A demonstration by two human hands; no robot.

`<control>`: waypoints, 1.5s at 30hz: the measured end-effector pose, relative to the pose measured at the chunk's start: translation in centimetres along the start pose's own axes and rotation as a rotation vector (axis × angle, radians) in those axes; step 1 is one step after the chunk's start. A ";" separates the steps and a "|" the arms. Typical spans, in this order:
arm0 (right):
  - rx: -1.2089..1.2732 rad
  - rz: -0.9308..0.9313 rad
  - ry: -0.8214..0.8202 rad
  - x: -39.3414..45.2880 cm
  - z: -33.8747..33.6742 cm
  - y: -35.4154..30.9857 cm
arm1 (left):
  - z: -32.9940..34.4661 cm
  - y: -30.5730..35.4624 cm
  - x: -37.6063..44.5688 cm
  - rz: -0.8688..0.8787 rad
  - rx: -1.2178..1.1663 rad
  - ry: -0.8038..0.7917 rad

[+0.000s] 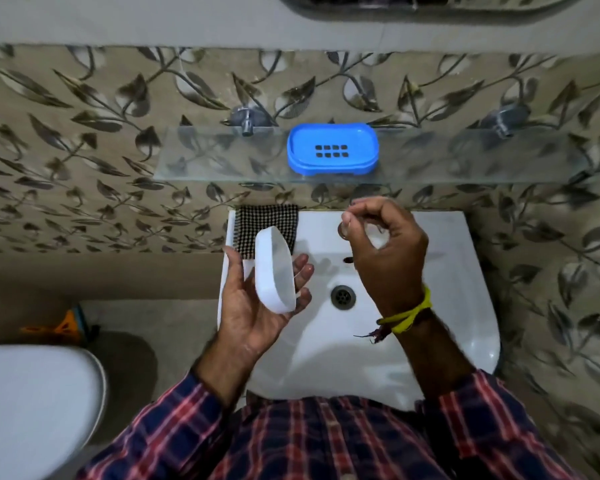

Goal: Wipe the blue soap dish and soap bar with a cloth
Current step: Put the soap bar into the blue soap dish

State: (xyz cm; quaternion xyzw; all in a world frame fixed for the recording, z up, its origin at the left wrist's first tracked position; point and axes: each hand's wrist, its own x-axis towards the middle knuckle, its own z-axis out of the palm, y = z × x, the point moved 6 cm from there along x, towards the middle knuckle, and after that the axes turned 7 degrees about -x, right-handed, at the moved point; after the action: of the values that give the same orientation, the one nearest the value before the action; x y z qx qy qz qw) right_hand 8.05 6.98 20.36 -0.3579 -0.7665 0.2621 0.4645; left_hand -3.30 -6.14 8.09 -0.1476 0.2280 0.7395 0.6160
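The blue soap dish (332, 148) stands empty on the glass shelf (222, 161) above the basin, its drain slots showing. A white soap bar (274, 270) rests tilted in my left hand (253, 299), held over the basin's left side. The black-and-white checked cloth (267, 223) lies on the basin's back left corner, partly hidden behind the soap. My right hand (385, 251) hovers over the basin's back edge with fingers curled, thumb and forefinger pinched; nothing is visibly in it.
The white wash basin (447, 271) has its drain (343, 296) in the middle. A toilet lid (32, 403) is at the lower left. Two metal shelf brackets (245, 121) hold the shelf to the leaf-patterned tiled wall. An orange object (63, 327) lies on the floor.
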 end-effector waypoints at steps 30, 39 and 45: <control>0.940 0.263 -0.380 7.4 -4.8 -0.3 | 12.8 7.7 -3.7 0.779 0.791 -0.154; 0.747 0.373 -0.323 3.2 -1.3 -1.0 | 13.8 3.9 -2.4 0.690 1.095 -0.197; 0.697 0.437 -0.293 1.5 -0.7 0.0 | 13.8 1.8 -2.0 0.607 1.156 -0.259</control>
State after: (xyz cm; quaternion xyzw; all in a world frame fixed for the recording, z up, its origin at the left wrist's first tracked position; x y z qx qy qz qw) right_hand 8.18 8.16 21.44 -0.2925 -0.5963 0.6451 0.3777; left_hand -3.80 -0.86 21.15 0.3672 0.5434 0.6505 0.3829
